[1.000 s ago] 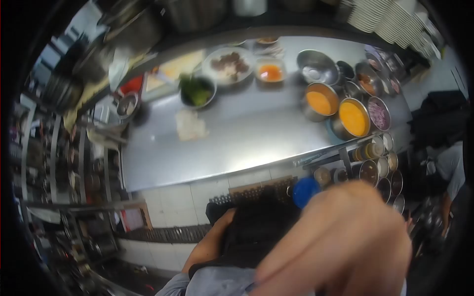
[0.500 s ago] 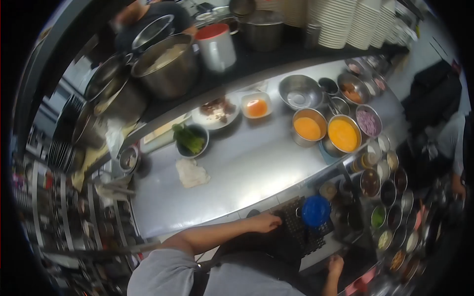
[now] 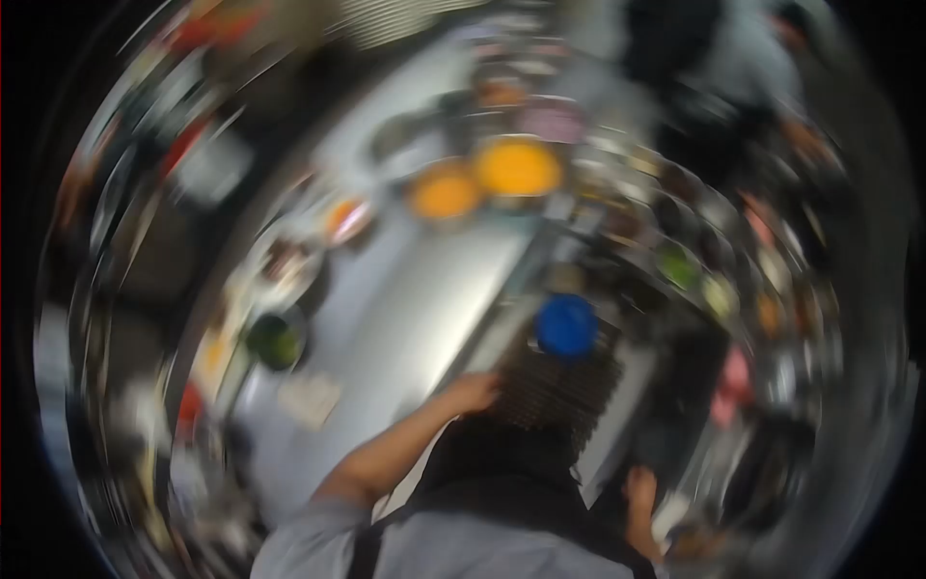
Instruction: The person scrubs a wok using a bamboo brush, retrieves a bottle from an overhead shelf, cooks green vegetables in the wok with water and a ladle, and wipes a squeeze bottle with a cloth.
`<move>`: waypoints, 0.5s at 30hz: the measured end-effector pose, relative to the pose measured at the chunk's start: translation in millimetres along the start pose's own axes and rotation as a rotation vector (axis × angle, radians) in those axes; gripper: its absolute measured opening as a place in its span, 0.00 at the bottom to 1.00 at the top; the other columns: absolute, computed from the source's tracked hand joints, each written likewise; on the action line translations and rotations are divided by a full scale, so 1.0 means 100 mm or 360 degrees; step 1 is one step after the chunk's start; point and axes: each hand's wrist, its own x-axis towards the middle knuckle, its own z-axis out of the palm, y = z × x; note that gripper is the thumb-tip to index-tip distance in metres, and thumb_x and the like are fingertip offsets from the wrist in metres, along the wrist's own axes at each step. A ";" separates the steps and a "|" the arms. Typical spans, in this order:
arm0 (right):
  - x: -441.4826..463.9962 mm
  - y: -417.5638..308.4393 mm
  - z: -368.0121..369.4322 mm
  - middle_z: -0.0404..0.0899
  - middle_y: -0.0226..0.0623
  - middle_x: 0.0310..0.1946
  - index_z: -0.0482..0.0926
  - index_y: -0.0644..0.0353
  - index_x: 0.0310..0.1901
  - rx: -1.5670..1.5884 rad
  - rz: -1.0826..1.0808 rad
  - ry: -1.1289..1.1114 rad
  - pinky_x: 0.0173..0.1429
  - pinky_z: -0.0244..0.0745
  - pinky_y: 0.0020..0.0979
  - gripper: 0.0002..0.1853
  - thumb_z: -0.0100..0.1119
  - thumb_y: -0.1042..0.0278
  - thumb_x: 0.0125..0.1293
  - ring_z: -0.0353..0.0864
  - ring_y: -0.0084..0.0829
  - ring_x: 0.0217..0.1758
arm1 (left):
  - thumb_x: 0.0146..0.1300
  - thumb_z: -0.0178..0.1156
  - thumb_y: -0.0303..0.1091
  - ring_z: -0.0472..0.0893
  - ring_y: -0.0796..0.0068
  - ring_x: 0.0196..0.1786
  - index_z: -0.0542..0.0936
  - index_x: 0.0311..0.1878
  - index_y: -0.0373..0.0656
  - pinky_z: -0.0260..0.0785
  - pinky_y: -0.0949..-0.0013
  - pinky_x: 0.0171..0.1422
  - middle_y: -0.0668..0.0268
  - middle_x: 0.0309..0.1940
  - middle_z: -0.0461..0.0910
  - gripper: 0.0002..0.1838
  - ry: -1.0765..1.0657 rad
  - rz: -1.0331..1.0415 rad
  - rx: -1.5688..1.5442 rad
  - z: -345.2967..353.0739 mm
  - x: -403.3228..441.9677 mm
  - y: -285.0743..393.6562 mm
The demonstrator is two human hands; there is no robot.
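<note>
Motion blur thruout, esp. nr edges; glare on counter [image 3: 431,307]; corners v. dark.

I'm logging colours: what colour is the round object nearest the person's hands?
The round object is blue, seen in the head view.

A long metal worktop [image 3: 424,314], blurred but with a bright sheen down its middle, carries a crumpled white cloth [image 3: 310,398] near one end, just beside a dark bowl [image 3: 298,328] of greens. Along its far side sit a pale plate [image 3: 312,265] of brown and white food and a small bowl [image 3: 364,214] of something orange. Towards the other end stand two containers [image 3: 526,200] of orange-yellow contents side by side, with a metal bowl [image 3: 405,157] near them.
</note>
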 end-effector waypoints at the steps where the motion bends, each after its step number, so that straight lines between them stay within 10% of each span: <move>1: -0.05 -0.13 -0.09 0.80 0.52 0.28 0.78 0.66 0.32 -0.0184 -0.0297 0.0312 0.35 0.77 0.44 0.14 0.50 0.63 0.65 0.81 0.51 0.29 | 0.57 0.59 0.40 0.81 0.50 0.41 0.80 0.43 0.40 0.73 0.53 0.45 0.51 0.34 0.81 0.15 -0.0145 0.0004 0.0044 0.03 -0.03 0.06; 4: -0.19 -0.27 -0.24 0.80 0.53 0.30 0.82 0.63 0.34 0.0251 0.0050 0.0498 0.41 0.75 0.42 0.10 0.55 0.67 0.58 0.81 0.51 0.35 | 0.59 0.55 0.38 0.77 0.47 0.53 0.80 0.50 0.40 0.70 0.53 0.58 0.46 0.47 0.79 0.18 -0.0526 -0.0035 0.0169 0.47 0.05 -0.22; 8: -0.32 -0.12 -0.14 0.82 0.47 0.35 0.82 0.58 0.39 0.0498 0.0129 0.0603 0.49 0.75 0.46 0.12 0.57 0.59 0.60 0.81 0.50 0.41 | 0.48 0.58 0.41 0.79 0.45 0.48 0.81 0.44 0.44 0.73 0.53 0.52 0.47 0.39 0.81 0.19 -0.0933 0.0316 0.0395 0.80 0.37 -0.84; 15: -0.15 1.00 0.56 0.79 0.56 0.47 0.78 0.63 0.50 0.0623 0.1204 0.0500 0.60 0.71 0.46 0.27 0.57 0.47 0.60 0.77 0.52 0.54 | 0.50 0.59 0.43 0.81 0.58 0.50 0.84 0.45 0.52 0.72 0.63 0.57 0.59 0.43 0.84 0.18 -0.0765 -0.0528 0.0608 0.77 0.71 -0.40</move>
